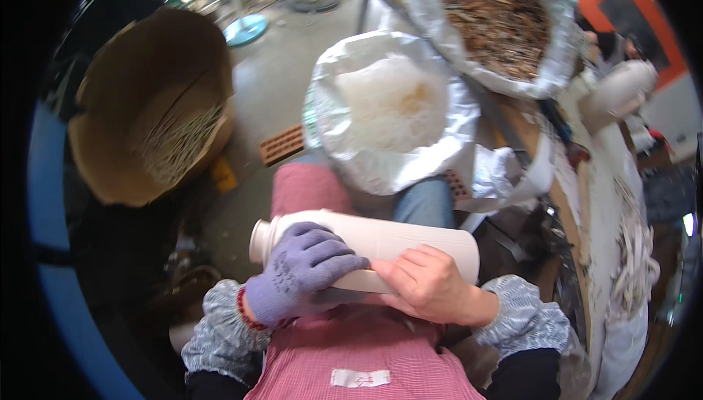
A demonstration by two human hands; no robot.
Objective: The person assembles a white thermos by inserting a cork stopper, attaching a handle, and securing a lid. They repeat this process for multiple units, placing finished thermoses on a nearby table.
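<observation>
A pale pinkish-white plastic bottle (399, 235) lies sideways across my lap, its narrower neck to the left and its broad base to the right. My left hand (300, 272), in a purple work glove, is wrapped round the bottle near the neck. Against the bottle's near side, my bare right hand (425, 286) is closed, with its thumb toward the left fingertips. A tiny yellowish-orange bit shows between the two hands; what the right fingers grip is hidden. A pink apron (359, 349) covers my lap beneath.
A white sack with translucent, pale contents (392, 100) stands ahead. Beyond it is a sack of brown scraps (498, 23). At left, a large brown container (154, 107) holds thin pale strips. A perforated brick (282, 145) lies between. Another pale bottle (622, 92) is at right.
</observation>
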